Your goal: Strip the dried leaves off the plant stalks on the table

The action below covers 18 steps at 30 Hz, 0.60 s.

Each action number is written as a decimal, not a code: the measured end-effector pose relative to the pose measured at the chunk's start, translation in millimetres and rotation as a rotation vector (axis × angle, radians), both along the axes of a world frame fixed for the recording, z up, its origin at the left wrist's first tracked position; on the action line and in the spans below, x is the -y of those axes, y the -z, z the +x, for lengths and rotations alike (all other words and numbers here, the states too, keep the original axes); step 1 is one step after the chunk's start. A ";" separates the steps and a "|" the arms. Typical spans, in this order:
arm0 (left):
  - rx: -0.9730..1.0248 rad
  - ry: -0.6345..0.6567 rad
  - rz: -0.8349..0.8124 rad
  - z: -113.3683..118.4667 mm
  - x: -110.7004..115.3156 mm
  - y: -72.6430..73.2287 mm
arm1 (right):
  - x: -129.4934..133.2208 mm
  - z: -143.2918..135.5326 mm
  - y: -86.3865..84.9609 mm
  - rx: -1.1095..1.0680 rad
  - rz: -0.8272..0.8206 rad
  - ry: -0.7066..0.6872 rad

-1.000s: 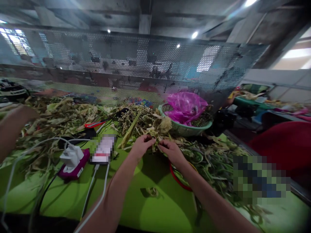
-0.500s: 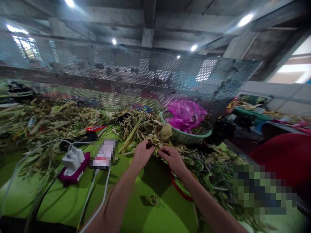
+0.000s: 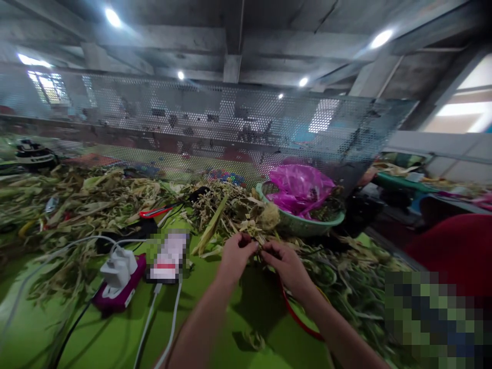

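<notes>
My left hand (image 3: 236, 254) and my right hand (image 3: 283, 260) meet above the green table (image 3: 215, 318), thumbs and fingertips pinched close together. Whatever lies between the fingertips is too small and blurred to name; dry stalks (image 3: 234, 225) sit right behind it. Beyond the hands a pale green basket (image 3: 303, 225) holds a crumpled magenta plastic bag (image 3: 303, 190). A red ring-like edge (image 3: 294, 315) shows under my right forearm. Nearer to me, a small curled plant scrap (image 3: 255, 340) rests on the table.
Dried leaves and husks (image 3: 103, 192) cover the left and back. A phone (image 3: 169, 256), white cables and a magenta power strip (image 3: 130, 294) with white plugs lie left. A red-handled tool (image 3: 156, 211) is among the leaves. Greener leaves (image 3: 346, 287) spread right. A perforated metal screen (image 3: 192, 133) stands behind.
The whole view has shifted a little, so things appear slightly lower and mostly further right. Both hands remain pinched close together, with small finger movements.
</notes>
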State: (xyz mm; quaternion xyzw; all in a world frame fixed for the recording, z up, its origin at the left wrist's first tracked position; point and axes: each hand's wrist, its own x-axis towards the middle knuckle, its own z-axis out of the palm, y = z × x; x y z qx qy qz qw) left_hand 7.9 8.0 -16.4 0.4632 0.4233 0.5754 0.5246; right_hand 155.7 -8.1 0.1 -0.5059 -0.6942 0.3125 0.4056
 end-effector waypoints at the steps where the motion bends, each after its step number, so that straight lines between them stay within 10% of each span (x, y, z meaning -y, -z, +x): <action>1: 0.015 0.000 -0.006 1.5 1.2 -0.5 | -0.6 0.4 -0.5 -0.004 -0.002 0.004; 18: 0.109 0.177 -0.148 20.1 11.0 0.4 | -52.1 -5.2 -58.0 -0.256 -0.166 0.115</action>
